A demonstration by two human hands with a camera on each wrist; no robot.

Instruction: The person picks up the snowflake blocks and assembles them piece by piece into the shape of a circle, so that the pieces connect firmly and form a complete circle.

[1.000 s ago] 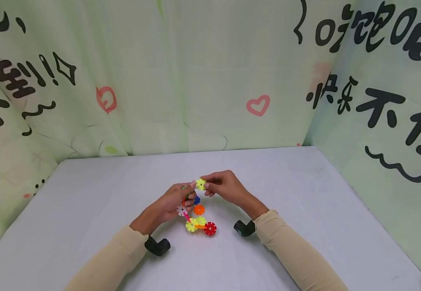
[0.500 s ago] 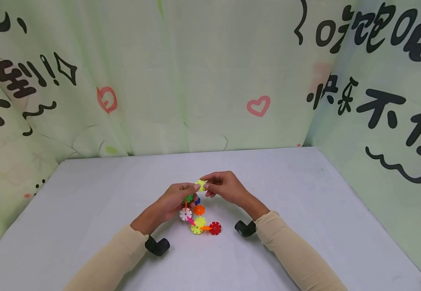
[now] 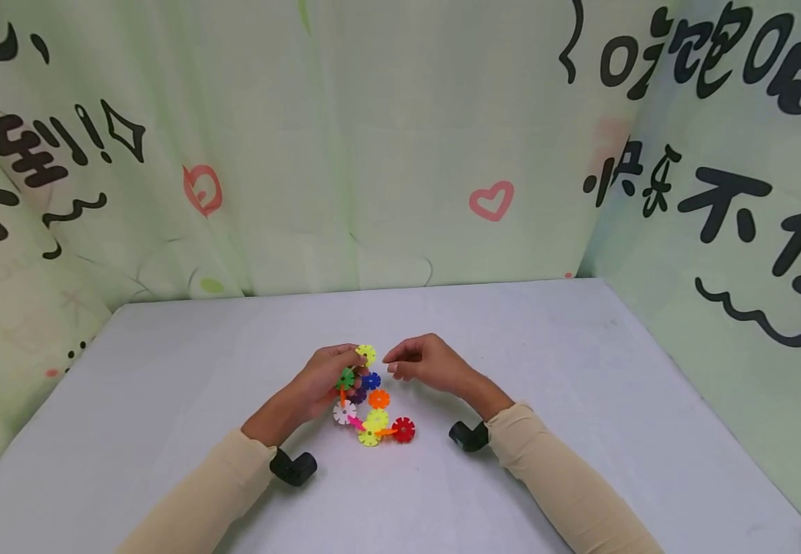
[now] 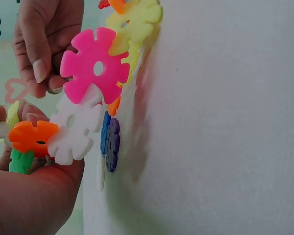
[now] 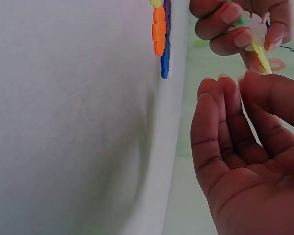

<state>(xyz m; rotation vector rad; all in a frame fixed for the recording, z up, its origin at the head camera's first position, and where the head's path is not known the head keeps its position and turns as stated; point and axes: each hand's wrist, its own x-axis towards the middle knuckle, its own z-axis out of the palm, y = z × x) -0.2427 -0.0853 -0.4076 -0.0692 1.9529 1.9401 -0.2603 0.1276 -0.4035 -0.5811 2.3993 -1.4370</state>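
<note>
My left hand [image 3: 318, 382] grips one end of a chain of interlocking plastic snowflake discs. A yellow disc [image 3: 368, 352] sticks up past its fingertips, joined to a whitish disc [image 5: 255, 30]. Below the thumb come a green disc [image 3: 345, 378], an orange disc [image 4: 33, 137], a white disc [image 4: 72, 132] and a pink disc [image 4: 95, 66]. The chain runs on through a yellow disc [image 3: 369, 437] to a red disc [image 3: 403, 429]. My right hand [image 3: 435, 368] is just right of the upper yellow disc, fingers loosely bent, holding nothing.
Loose discs lie on the white table [image 3: 545, 346] beside the chain: blue [image 3: 372, 382], purple [image 3: 357, 395], orange [image 3: 378, 398] and another yellow one [image 3: 376, 418]. A printed curtain [image 3: 386, 154] stands behind the table and along both sides.
The right hand has let go of the yellow disc and drawn slightly away. The left hand has moved a little left with the disc and the chain.
</note>
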